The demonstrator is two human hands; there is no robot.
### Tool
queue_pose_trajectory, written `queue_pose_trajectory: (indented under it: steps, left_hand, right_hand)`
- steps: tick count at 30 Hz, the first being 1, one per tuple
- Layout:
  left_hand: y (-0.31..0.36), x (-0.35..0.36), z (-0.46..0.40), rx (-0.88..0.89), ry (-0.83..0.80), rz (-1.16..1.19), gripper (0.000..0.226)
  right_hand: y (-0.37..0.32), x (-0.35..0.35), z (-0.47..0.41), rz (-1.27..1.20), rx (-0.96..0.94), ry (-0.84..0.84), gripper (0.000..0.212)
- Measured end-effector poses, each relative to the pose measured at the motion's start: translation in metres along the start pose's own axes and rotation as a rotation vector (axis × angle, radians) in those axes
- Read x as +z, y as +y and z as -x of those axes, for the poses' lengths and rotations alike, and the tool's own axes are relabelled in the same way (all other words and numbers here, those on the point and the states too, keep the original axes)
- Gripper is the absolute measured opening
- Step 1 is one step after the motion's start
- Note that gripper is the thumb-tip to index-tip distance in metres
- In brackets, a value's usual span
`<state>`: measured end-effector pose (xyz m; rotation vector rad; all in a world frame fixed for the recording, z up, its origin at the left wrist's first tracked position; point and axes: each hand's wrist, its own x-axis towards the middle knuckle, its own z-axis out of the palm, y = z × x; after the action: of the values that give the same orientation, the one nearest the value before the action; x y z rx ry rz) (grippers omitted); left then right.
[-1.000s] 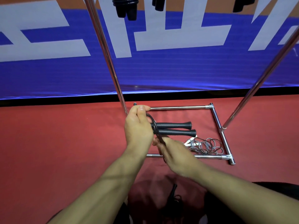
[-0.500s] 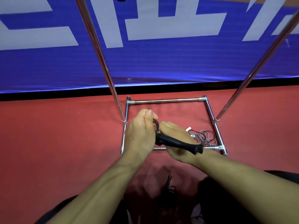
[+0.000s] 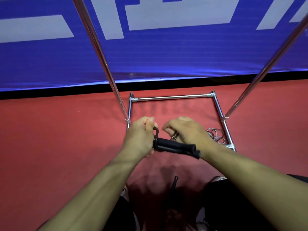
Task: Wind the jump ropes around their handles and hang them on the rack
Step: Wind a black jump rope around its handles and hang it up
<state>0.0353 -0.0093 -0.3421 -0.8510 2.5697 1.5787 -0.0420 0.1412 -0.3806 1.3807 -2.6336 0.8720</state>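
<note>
Two black foam jump-rope handles (image 3: pixel 178 147) lie side by side, level, held over the red floor (image 3: pixel 58 147) in front of the chrome tube rack (image 3: pixel 171 98). Left hand (image 3: pixel 139 139) clenches their near ends, a black rope loop (image 3: pixel 156 130) poking up by the thumb. Right hand (image 3: pixel 188 130) pinches a thin rope strand (image 3: pixel 175 135) just behind the handles. Loose grey rope coils (image 3: pixel 216 135) lie on the floor inside the rack base. Blue banner (image 3: pixel 166 55) behind.
</note>
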Motion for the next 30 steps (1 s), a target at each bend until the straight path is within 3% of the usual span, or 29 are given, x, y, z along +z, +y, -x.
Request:
queue_pose_trajectory:
  steps: [5,8,13,16,18,21,26,28,30]
  left_hand:
    - [-0.018,0.004,-0.006,0.065,-0.064,-0.348,0.034]
    - [-0.023,0.009,-0.010,0.074,-0.024,-0.453,0.034]
    - [-0.023,0.000,-0.025,0.062,0.243,-0.311,0.029]
    - [-0.015,-0.008,-0.031,0.113,0.390,-0.207,0.027]
    - [-0.009,-0.014,-0.033,0.101,0.458,-0.146,0.028]
    - [0.000,-0.021,-0.033,0.050,0.481,0.049,0.032]
    - [0.017,-0.014,-0.026,-0.030,0.369,0.296,0.033]
    - [0.021,-0.009,-0.020,-0.026,0.313,0.330,0.032]
    - [0.022,-0.007,-0.018,-0.024,0.273,0.352,0.032]
  right_hand:
    - [0.005,-0.014,-0.009,-0.033,0.049,0.131,0.029]
    - [0.001,-0.017,-0.014,0.028,-0.004,0.179,0.018]
    - [-0.034,-0.024,-0.006,0.202,-0.169,0.200,0.019]
    - [-0.054,-0.015,0.009,0.239,-0.059,0.065,0.032]
    - [-0.066,-0.009,0.021,0.018,0.127,-0.042,0.029]
    - [-0.083,0.003,0.036,-0.602,0.399,-0.209,0.012]
    - [-0.079,0.026,0.042,-0.975,0.624,-0.410,0.009]
    - [-0.074,0.030,0.037,-1.120,0.774,-0.317,0.016]
    - [-0.061,0.034,0.033,-1.034,0.807,-0.131,0.020]
